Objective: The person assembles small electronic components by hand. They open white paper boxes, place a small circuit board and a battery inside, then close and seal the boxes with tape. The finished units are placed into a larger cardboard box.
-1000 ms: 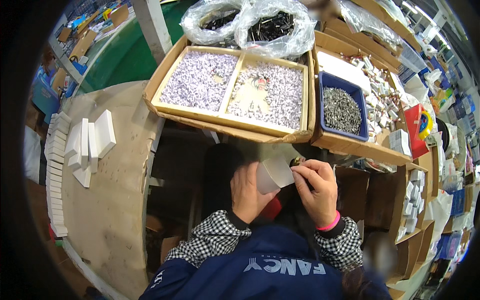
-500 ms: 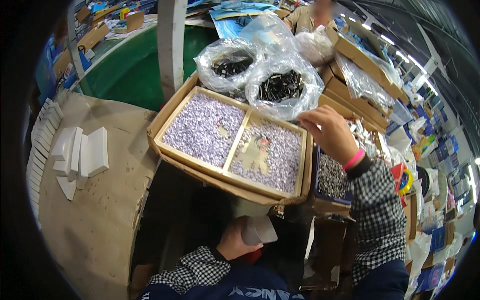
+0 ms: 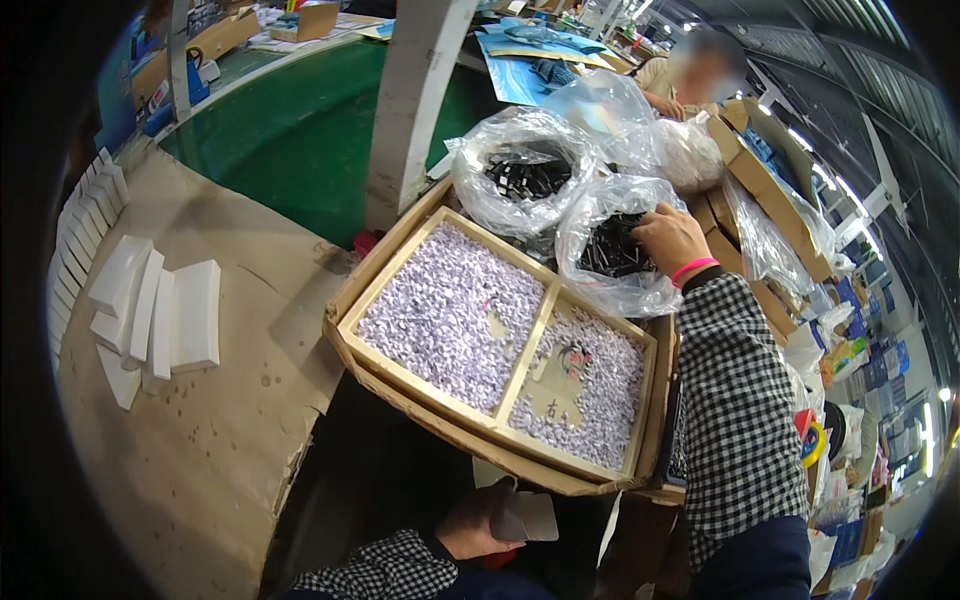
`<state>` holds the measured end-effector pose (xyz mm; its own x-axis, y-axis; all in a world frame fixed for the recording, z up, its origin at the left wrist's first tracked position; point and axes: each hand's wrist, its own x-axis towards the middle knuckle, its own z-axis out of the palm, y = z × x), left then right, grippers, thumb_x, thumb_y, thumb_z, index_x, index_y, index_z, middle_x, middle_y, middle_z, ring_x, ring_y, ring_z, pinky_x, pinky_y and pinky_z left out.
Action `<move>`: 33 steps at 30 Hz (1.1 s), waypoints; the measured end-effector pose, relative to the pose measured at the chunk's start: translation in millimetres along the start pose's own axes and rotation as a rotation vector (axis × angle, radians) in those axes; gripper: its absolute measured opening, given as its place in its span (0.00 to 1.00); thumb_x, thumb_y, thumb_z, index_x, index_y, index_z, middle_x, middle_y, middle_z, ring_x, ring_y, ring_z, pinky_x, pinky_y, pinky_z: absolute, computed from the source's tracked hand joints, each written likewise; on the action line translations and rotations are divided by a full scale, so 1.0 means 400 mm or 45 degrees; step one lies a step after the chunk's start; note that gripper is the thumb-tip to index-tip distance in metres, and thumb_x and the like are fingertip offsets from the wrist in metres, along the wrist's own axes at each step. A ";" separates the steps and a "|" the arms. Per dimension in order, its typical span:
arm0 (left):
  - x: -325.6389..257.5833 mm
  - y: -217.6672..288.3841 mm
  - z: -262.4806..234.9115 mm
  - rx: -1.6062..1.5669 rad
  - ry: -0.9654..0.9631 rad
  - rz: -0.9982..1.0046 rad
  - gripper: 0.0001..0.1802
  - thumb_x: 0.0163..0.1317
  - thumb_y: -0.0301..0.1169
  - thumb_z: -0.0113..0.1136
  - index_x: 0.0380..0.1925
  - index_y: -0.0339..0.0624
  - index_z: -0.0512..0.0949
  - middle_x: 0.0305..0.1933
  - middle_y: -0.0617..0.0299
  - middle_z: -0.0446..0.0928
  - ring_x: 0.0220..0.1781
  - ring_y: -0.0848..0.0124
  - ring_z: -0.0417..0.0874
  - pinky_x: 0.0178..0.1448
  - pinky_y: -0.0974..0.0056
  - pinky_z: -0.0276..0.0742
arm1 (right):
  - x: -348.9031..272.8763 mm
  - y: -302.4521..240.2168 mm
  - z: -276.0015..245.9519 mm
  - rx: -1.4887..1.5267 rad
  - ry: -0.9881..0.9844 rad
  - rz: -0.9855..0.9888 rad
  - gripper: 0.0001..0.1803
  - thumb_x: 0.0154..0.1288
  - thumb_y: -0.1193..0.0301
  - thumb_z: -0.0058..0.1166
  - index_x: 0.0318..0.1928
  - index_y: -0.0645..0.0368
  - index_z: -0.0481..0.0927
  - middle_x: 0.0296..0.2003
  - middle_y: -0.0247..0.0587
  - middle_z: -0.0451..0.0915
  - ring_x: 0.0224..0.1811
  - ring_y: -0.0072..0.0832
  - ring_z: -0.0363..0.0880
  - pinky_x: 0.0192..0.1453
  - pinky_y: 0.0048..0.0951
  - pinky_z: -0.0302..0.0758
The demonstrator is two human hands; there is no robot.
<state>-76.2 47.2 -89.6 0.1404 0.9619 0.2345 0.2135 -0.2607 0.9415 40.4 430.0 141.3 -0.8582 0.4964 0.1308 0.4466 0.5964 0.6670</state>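
Observation:
My right hand (image 3: 668, 238) reaches forward into an open clear plastic bag (image 3: 612, 250) full of small black parts; its fingers are curled among them and what they grip is hidden. My left hand (image 3: 480, 520) stays low near my body, holding a small pale grey box (image 3: 524, 516). Between the two hands lies a cardboard tray (image 3: 500, 345) split in two compartments, both filled with several small white-purple pieces.
A second clear bag of black parts (image 3: 525, 175) lies behind the tray. White flat boxes (image 3: 160, 315) are stacked on the cardboard-covered table at left. A white post (image 3: 415, 95) rises ahead, with a green surface behind it. Another person sits at the far right among cartons.
My right hand left the box at my lap, rose over the tray and went forward into the bag of black parts. My left hand kept the box low.

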 end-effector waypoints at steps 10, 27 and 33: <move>-0.014 -0.062 0.007 -0.061 -0.043 0.071 0.42 0.40 0.42 0.76 0.54 0.36 0.68 0.55 0.44 0.68 0.61 0.44 0.65 0.65 0.46 0.61 | 0.116 -0.048 -0.185 1.024 0.431 0.016 0.10 0.59 0.73 0.57 0.42 0.60 0.77 0.34 0.43 0.78 0.37 0.38 0.81 0.42 0.32 0.77; -0.003 -0.042 -0.016 -0.097 -0.065 0.000 0.51 0.47 0.51 0.69 0.66 0.36 0.57 0.65 0.39 0.58 0.68 0.42 0.55 0.71 0.45 0.53 | 0.411 -0.188 -0.018 0.479 -0.356 0.485 0.15 0.60 0.70 0.51 0.46 0.58 0.81 0.43 0.53 0.81 0.48 0.47 0.80 0.53 0.41 0.76; -0.004 -0.055 -0.004 -0.145 -0.130 0.034 0.40 0.45 0.41 0.73 0.55 0.36 0.65 0.52 0.44 0.70 0.56 0.47 0.70 0.61 0.50 0.66 | 0.299 -0.164 -0.121 0.739 0.191 0.231 0.12 0.58 0.68 0.55 0.43 0.56 0.78 0.36 0.50 0.82 0.42 0.47 0.80 0.47 0.42 0.75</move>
<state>-82.5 51.5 -110.2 0.2431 0.9400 0.2394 0.0984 -0.2695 0.9580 -103.9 419.5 148.6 -0.7630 0.5531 0.3345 0.6173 0.7771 0.1231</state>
